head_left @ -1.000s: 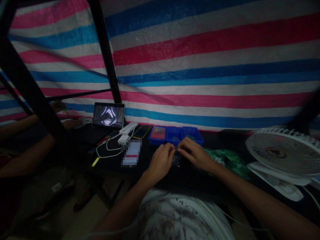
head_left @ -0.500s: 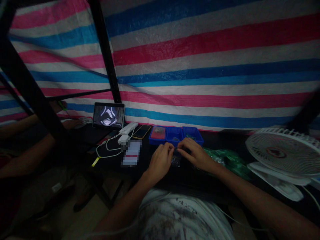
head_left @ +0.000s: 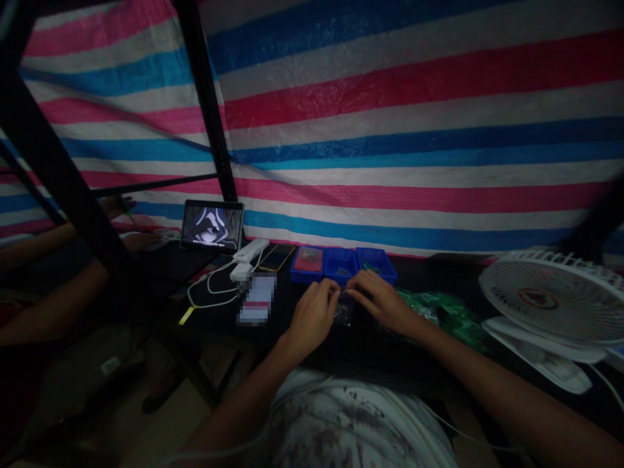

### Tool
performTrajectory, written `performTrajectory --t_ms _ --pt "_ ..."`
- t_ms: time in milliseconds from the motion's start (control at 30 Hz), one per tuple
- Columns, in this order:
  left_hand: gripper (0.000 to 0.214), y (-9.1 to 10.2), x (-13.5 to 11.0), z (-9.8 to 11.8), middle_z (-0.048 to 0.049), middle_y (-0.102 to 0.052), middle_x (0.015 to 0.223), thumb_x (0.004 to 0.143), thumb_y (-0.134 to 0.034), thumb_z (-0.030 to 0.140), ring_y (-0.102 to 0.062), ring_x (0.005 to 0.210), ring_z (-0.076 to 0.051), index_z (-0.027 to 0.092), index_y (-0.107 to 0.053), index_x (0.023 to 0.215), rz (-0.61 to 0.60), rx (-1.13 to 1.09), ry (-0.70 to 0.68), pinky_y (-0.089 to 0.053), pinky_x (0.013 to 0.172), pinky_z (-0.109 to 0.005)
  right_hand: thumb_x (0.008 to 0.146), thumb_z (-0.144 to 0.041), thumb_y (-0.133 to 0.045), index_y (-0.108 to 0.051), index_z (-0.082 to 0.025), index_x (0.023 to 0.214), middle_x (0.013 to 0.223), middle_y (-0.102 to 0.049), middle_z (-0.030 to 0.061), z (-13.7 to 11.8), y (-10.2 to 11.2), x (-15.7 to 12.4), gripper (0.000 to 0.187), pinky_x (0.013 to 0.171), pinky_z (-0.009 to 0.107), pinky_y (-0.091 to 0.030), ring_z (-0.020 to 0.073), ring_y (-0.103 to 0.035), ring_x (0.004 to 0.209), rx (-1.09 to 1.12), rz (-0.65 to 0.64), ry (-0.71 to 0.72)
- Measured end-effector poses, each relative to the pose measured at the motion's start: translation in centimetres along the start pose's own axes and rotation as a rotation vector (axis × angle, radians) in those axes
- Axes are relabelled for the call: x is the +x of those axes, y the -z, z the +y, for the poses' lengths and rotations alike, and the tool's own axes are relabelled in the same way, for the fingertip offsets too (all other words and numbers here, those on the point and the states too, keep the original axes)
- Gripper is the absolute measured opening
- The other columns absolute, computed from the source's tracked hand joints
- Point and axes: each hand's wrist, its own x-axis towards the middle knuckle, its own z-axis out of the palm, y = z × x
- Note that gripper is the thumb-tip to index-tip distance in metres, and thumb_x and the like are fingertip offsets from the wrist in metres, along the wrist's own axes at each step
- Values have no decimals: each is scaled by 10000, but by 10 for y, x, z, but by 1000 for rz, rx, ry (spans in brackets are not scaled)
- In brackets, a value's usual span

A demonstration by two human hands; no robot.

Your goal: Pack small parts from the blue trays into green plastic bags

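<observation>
Pink, white and blue striped tarpaulin (head_left: 390, 130) fills most of the upper frame as a wall, crossed at upper left by a black metal frame post (head_left: 205, 97). Below it runs a black tabletop (head_left: 214, 344). At its centre, the left hand (head_left: 312, 318) and right hand (head_left: 383, 302) stand close together, fingers curled and tips nearly meeting; whether they pinch something tiny is too dark to tell. Just below those fingertips, between the hands, lies a small clear plastic bag (head_left: 343, 314). Three blue plastic trays (head_left: 341, 265) sit side by side just beyond the hands, the leftmost lined with something red; small dark pieces lie in them. Left of the trays are a smartphone (head_left: 276, 257), a white power bank (head_left: 251, 249), and a tangle of white cables (head_left: 209, 292) near a yellow tag (head_left: 186, 316). A pixelated, unreadable white-and-red item (head_left: 256, 299) lies beside the cables. Farther back, a tablet (head_left: 212, 226) leans upright, showing a dark image with pale shapes. To the right lie a crumpled green plastic bag (head_left: 441, 311) and a white desk fan (head_left: 548, 299). At far left, another person's hand (head_left: 114, 207) shows dimly behind the post, and a pale tiled floor (head_left: 170, 422) lies below the table. A white printed T-shirt (head_left: 351, 422) fills the bottom centre.
</observation>
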Motion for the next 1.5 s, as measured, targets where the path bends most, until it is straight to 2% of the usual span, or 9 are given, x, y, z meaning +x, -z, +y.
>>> performTrajectory --t_ms 233,433,900,1167,1333,1500 --pt "107 0 -1 0 -54 -700 1041 1070 -507 236 -649 986 -227 210 -612 1075 -3 -2 -24 -521 903 -354 1095 -364 -495 -627 -238 1044 960 -664 73 -2 1 -1 189 833 398 -481 257 -601 916 6 -5 -14" --pt "114 -2 0 -2 -47 -694 1028 1073 -507 245 -648 959 -218 215 -616 1064 8 -4 -36 -518 882 -338 1092 -358 -517 -635 -241 1128 1014 -687 76 0 0 -2 170 865 401 -489 253 -610 950 16 -18 -6" --pt "106 -3 0 -2 -41 -699 994 1065 -513 238 -655 938 -217 220 -614 1037 34 6 -35 -525 867 -337 1100 -326 -504 -608 -232 1060 968 -661 65 6 -4 -2 146 818 368 -473 241 -597 912 7 0 4" --pt "106 -3 0 -2 -38 -692 978 1065 -512 230 -651 920 -218 221 -615 1042 33 19 -19 -519 855 -338 1094 -304 -507 -659 -223 1120 1018 -659 86 -3 1 0 174 892 398 -477 253 -605 981 -26 10 27" --pt "103 -2 0 -2 -37 -685 981 1060 -511 209 -651 928 -219 224 -613 1073 36 14 -19 -523 847 -333 1089 -333 -523 -712 -224 1138 951 -711 80 -1 2 -2 224 853 402 -491 247 -622 889 -89 41 28" --pt "141 0 0 -3 -36 -684 983 1046 -506 157 -654 936 -219 228 -618 1094 32 7 -8 -528 871 -343 1087 -317 -528 -728 -222 1171 1032 -793 85 2 0 -3 237 813 376 -545 241 -706 895 -20 47 12"
